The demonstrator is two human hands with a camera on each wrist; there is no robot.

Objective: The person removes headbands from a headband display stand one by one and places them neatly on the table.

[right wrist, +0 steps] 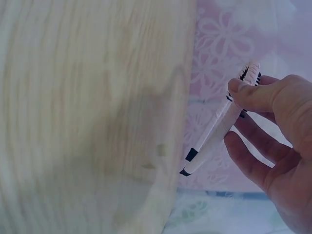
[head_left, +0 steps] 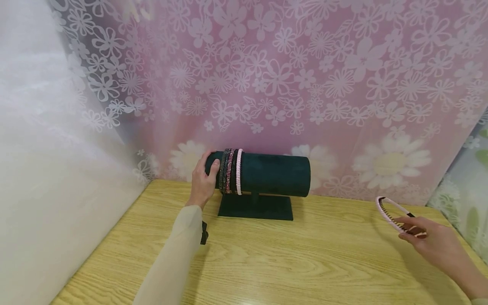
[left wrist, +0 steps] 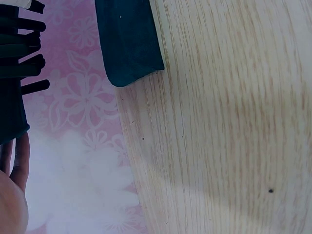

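A dark green velvet headband stand (head_left: 274,173), a horizontal roll on a flat base (head_left: 255,208), stands at the table's back. My left hand (head_left: 203,178) grips the roll's left end, thumb across the front and fingers over the far side. In the left wrist view, part of that hand (left wrist: 14,190) shows at the roll's end. Several headbands hang beside the thumb: dark glittery ones, a pink-red glittery one (head_left: 229,171) and a pale pink wrapped one (head_left: 239,171). At the right, my right hand (head_left: 431,237) pinches another pale pink headband (right wrist: 219,119) with dark inner teeth, held above the table.
The wood-grain table (head_left: 289,262) meets a pink flowered curtain (head_left: 305,84) right behind the stand. White sheeting (head_left: 57,148) lines the left side, and a green-patterned cloth (head_left: 472,169) the right.
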